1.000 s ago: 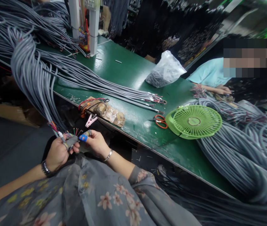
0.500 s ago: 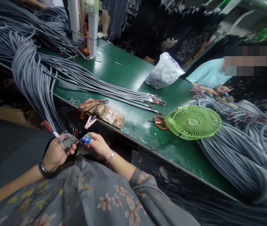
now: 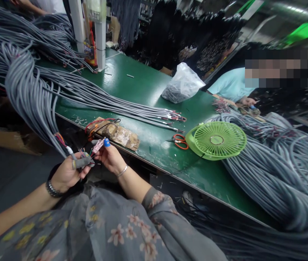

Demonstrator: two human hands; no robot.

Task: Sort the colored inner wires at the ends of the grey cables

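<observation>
My left hand point(image 3: 67, 174) is closed round the end of a grey cable point(image 3: 80, 162) whose stripped coloured wires point(image 3: 84, 151) fan out above the thumb. My right hand point(image 3: 112, 157) is just to the right of it, fingers pinched at the wire tips, with a blue cap on one fingertip point(image 3: 106, 142). The cable runs up to a thick grey cable bundle point(image 3: 31, 94) that hangs off the green table point(image 3: 143, 87). Both hands are below the table's front edge, over my lap. A pink clip point(image 3: 97, 146) sits right behind the fingers.
A taped brown block with red wire point(image 3: 113, 130) lies at the table edge. Orange scissors point(image 3: 180, 141) and a green fan point(image 3: 216, 139) lie to the right. A plastic bag point(image 3: 182, 85) is further back. Heaped grey cables point(image 3: 278, 174) fill the right. A person in light blue point(image 3: 231, 88) works opposite.
My right hand has risen a little and its blue-capped finger now points up near the pink clip. The left hand keeps its hold on the cable end. The view has shifted slightly.
</observation>
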